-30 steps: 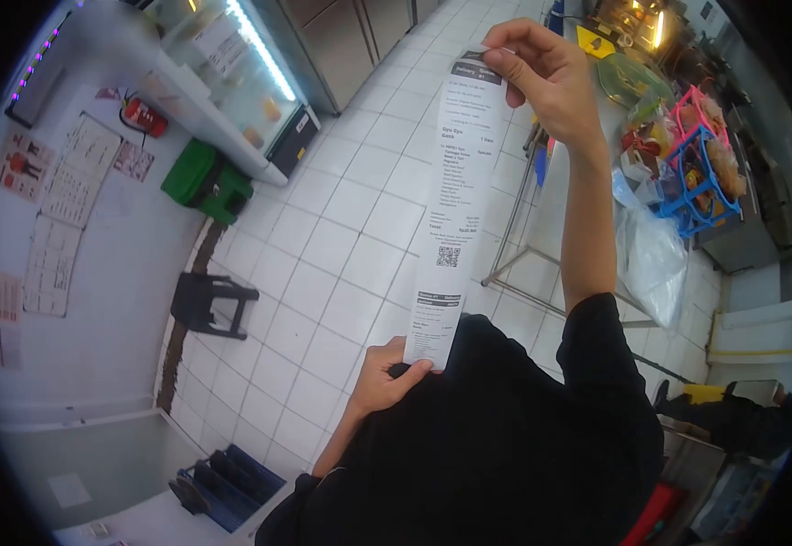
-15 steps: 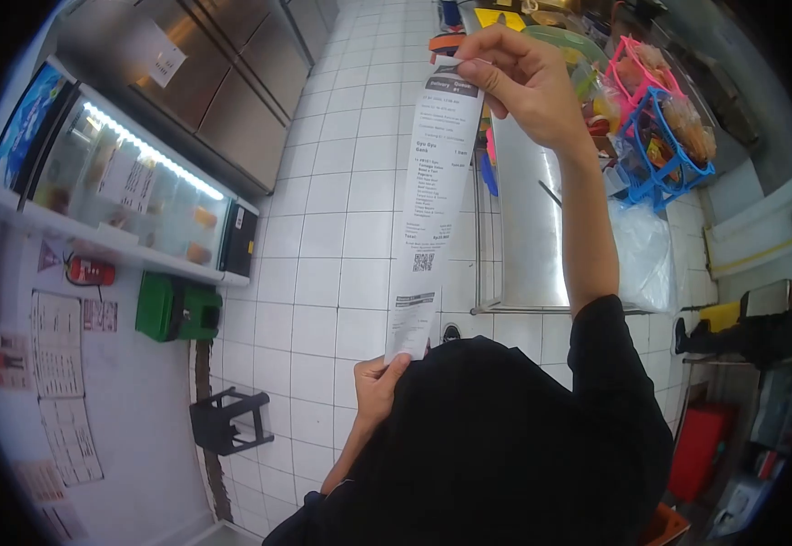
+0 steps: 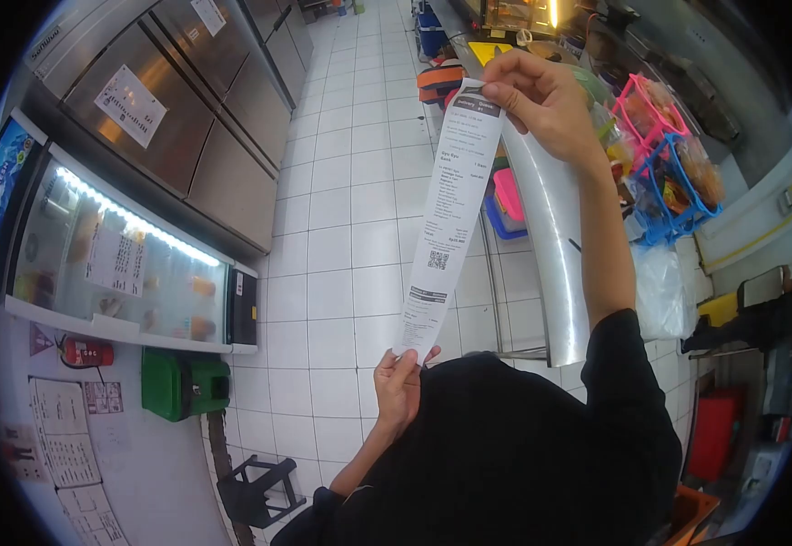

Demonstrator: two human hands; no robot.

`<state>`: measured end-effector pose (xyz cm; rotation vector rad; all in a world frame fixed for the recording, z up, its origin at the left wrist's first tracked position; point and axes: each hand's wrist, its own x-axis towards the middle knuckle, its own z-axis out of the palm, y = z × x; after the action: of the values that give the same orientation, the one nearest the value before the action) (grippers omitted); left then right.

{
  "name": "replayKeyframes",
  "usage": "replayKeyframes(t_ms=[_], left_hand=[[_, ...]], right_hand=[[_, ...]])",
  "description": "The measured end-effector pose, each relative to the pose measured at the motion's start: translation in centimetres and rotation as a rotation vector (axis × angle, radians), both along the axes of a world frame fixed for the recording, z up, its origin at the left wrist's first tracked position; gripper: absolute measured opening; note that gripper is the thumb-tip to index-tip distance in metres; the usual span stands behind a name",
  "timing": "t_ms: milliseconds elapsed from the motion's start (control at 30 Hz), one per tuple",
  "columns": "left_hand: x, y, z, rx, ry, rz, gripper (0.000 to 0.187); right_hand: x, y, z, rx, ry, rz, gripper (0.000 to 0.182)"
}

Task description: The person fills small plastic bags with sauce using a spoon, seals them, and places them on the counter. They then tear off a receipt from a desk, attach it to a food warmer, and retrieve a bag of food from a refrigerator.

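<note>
A long printed paper receipt [image 3: 451,200] with dark header bands and a QR code is stretched between my two hands. My right hand [image 3: 541,105] pinches its top end between thumb and fingers, raised near the steel counter. Lower down, my left hand [image 3: 399,387] grips the bottom end with the thumb on the printed face, close to the front of my black shirt. The paper hangs slanted, its top leaning right, and the print faces me.
On the right runs a steel counter [image 3: 555,237] with a pink basket [image 3: 648,116] and a blue basket [image 3: 673,196]. At left stand a lit glass-door fridge [image 3: 127,250], steel cabinets [image 3: 173,118], a green bin [image 3: 184,382] and a black stool [image 3: 261,491]. White tiles [image 3: 323,227] cover the floor.
The view has tilted and shifted, showing more of the aisle ahead. Both hands and the receipt appear a little farther right and lower. The hold at both ends is the same.
</note>
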<state>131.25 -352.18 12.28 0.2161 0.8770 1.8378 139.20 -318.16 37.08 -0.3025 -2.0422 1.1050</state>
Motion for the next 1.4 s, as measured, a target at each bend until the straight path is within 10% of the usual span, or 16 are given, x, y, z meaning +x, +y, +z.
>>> replayKeyframes(t_ms=[667, 1400], left_hand=[[-9.1, 4.7, 0.2, 0.117, -0.488, 0.075, 0.018], [-23.8, 12.8, 1.1, 0.125, -0.029, 0.231, 0.015]], right_hand=[[-5.0, 2.4, -0.8, 0.092, 0.042, -0.140, 0.012], [-3.6, 7.2, -9.1, -0.427, -0.004, -0.189, 0.013]])
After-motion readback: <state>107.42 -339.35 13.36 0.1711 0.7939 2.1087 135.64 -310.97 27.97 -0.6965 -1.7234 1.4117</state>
